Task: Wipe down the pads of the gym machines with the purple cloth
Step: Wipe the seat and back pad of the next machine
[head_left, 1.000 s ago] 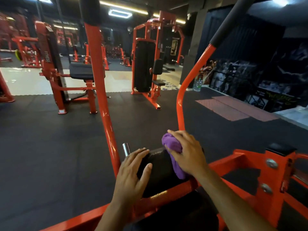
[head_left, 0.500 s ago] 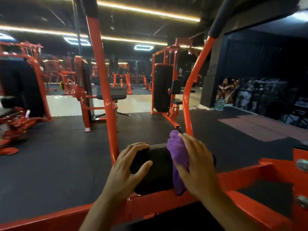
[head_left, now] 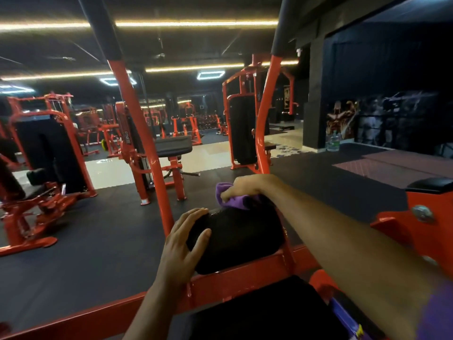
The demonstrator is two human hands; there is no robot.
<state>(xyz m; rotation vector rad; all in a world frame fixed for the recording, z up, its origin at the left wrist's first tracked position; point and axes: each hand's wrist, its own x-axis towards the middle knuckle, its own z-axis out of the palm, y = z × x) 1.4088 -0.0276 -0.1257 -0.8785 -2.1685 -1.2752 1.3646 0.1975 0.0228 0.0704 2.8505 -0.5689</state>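
The purple cloth is bunched on the far top edge of the black pad and is gripped there by the right hand, whose fingers are curled over it. The pad's left end is held by the left hand, fingers spread and lying flat against it, thumb on the near face. The pad is carried by an orange frame, from which two orange uprights rise behind the pad. Beyond the pad, black floor matting and further orange machines are seen.
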